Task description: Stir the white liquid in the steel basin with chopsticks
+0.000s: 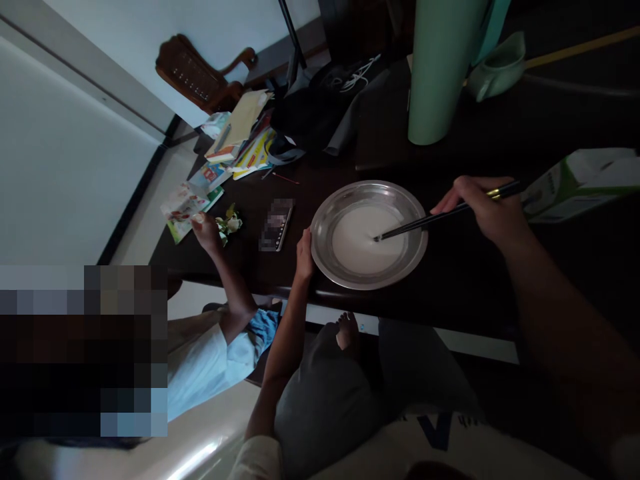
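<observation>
Some white liquid [357, 240] is already in the steel basin [323, 233]; left hand [305, 256] holds its rim, right hand [486, 208] pinches dipped chopsticks [425, 221].

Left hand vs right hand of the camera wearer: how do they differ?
Contact: the left hand touches the metal bowl at its side; the right hand grips black chopsticks.
Position: the left hand is at the bowl's left edge; the right hand is off to its right, apart from the rim.
Shared: both are bare and engaged with one bowl, the right via chopsticks dipped in white liquid.
</observation>
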`<state>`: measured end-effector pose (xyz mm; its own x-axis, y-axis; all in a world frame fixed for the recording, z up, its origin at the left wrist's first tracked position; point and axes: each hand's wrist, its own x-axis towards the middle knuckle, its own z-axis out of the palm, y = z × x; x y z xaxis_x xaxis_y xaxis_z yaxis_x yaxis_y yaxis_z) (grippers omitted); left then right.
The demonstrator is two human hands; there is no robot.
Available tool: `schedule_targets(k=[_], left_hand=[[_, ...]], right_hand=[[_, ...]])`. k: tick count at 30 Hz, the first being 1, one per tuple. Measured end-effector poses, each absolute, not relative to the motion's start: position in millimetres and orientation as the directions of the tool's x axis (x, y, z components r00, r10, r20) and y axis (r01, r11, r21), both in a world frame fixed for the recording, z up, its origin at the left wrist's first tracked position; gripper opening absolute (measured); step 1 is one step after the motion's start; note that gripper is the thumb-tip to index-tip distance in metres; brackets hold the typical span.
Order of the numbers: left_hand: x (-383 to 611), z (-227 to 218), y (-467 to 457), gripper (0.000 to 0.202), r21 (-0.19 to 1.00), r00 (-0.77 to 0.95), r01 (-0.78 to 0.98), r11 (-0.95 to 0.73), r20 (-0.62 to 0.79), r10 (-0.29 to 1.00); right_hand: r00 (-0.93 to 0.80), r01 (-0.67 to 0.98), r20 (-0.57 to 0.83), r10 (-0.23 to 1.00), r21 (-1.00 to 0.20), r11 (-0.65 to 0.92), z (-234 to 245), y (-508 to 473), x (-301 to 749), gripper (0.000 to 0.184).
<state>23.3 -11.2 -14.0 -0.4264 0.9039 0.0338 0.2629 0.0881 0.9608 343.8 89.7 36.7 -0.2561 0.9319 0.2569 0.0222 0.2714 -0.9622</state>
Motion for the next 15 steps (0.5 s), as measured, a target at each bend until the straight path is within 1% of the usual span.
schedule_targets(k=[2,3,5,7,9,12,14,15], left_hand=[[23.0,-14.4,-11.3,0.064,0.959,-0.426,0.269,0.092,0.032,0.904],[23.0,-14.4,-11.5,0.063,0.957,-0.428,0.272,0.097,0.030,0.903],[23.4,-14.1,-11.8,0.063,0.957,-0.431,0.272,0.105,0.023,0.902],[24.3,-13.4,-12.1,0.063,0.958,-0.427,0.267,0.103,0.022,0.904],[25.5,-12.5,-12.4,0.064,0.960,-0.419,0.262,0.096,0.024,0.907],[26.6,-11.8,-12.6,0.064,0.959,-0.423,0.266,0.095,0.028,0.906],[26.4,-12.0,-12.6,0.062,0.957,-0.432,0.272,0.101,0.028,0.901],[26.0,-12.4,-12.6,0.062,0.956,-0.438,0.275,0.105,0.027,0.899]], right_hand=[[-0.331,0.010,0.227,0.916,-0.970,0.244,36.8,86.5,340.7,0.039],[-0.367,0.029,0.224,0.903,-0.967,0.252,36.4,85.0,338.7,0.036],[-0.415,0.089,0.243,0.877,-0.948,0.305,35.1,83.7,335.8,0.027],[-0.406,0.148,0.277,0.871,-0.920,0.362,34.0,85.2,336.3,0.022],[-0.340,0.154,0.307,0.889,-0.914,0.375,34.2,87.9,339.9,0.026],[-0.249,0.058,0.305,0.919,-0.943,0.329,36.1,89.6,345.1,0.038],[-0.276,-0.001,0.268,0.923,-0.960,0.278,36.8,87.6,344.8,0.041],[-0.312,-0.007,0.249,0.917,-0.965,0.261,36.5,86.2,343.6,0.040]])
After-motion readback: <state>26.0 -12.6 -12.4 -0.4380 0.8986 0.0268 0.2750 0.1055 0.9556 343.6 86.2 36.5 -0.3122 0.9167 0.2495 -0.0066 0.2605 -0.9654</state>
